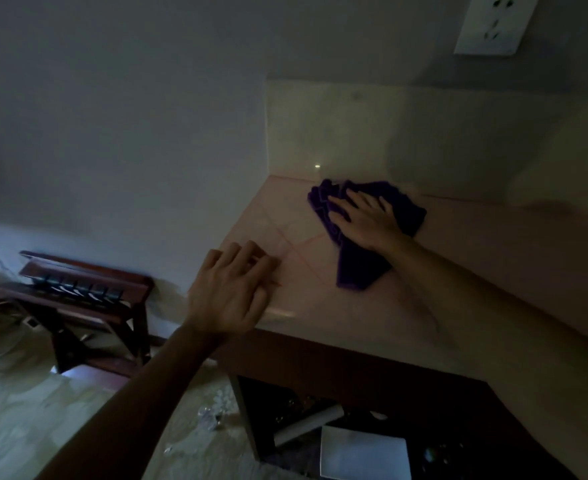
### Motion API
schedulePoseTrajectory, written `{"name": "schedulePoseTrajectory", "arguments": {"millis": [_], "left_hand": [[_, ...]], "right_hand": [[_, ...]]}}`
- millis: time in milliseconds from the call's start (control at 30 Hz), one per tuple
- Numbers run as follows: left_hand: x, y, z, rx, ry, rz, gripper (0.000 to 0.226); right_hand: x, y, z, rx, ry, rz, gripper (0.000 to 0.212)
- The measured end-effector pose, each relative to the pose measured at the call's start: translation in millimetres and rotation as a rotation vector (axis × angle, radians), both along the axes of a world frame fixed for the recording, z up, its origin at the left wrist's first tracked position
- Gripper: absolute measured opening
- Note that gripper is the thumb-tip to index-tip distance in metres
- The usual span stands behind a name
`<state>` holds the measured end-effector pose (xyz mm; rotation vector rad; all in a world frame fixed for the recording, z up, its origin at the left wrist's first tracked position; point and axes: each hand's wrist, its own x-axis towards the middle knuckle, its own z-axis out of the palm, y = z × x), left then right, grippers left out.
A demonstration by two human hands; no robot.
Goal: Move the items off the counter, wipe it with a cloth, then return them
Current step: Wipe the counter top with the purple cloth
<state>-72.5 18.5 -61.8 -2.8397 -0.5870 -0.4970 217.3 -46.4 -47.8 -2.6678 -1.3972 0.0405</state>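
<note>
A purple cloth lies crumpled on the pale pink counter, near its far left corner. My right hand presses flat on the cloth with fingers spread. My left hand rests on the counter's front left edge, fingers loosely bent, holding nothing. The visible counter top carries only the cloth and my hands.
A pale backsplash and a white wall socket stand behind the counter. Below it, an open dark shelf holds a white square dish and a rolled tube. A wooden folding rack stands on the floor to the left.
</note>
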Motion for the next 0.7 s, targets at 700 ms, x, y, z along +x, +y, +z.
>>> {"name": "schedulePoseTrajectory", "arguments": {"millis": [700], "left_hand": [[-27,31,-17,-0.194,-0.286,-0.039,0.044]], "right_hand": [[-65,56,3,0.018,0.0,0.18,0.054]]}}
